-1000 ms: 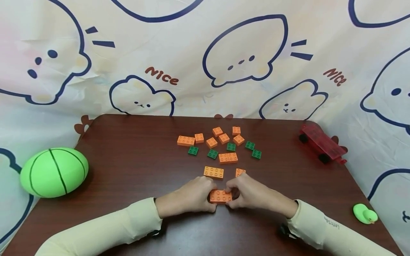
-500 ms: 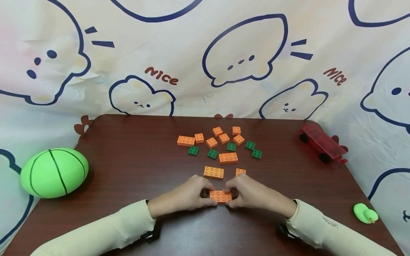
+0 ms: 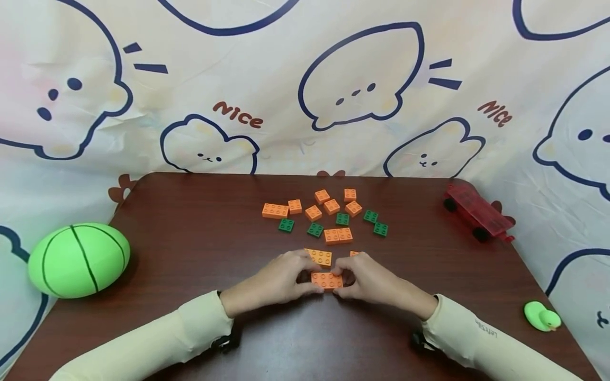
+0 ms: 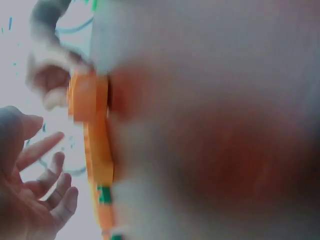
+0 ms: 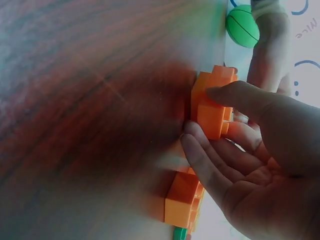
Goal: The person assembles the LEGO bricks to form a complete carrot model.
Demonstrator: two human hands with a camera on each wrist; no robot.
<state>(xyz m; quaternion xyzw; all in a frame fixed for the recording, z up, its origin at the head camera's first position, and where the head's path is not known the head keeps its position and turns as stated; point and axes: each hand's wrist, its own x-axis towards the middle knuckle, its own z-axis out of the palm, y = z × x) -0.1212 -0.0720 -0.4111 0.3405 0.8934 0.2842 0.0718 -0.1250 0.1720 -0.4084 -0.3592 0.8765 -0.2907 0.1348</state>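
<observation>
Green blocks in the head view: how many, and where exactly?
5, on the table: leftmost block, second block, middle block, right-rear block, right-front block. Others could be hidden.

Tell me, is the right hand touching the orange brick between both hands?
Touching. In the right wrist view, the right hand grips the orange brick, fingers against it.

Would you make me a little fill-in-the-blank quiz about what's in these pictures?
1. The right hand grips a brick coloured ____.
2. The duck and ball share the colour ____.
3. The wheels on the red toy car are coloured ____.
4. In the head view, the green bricks number ____.
Missing words: orange; green; black; five.
</observation>
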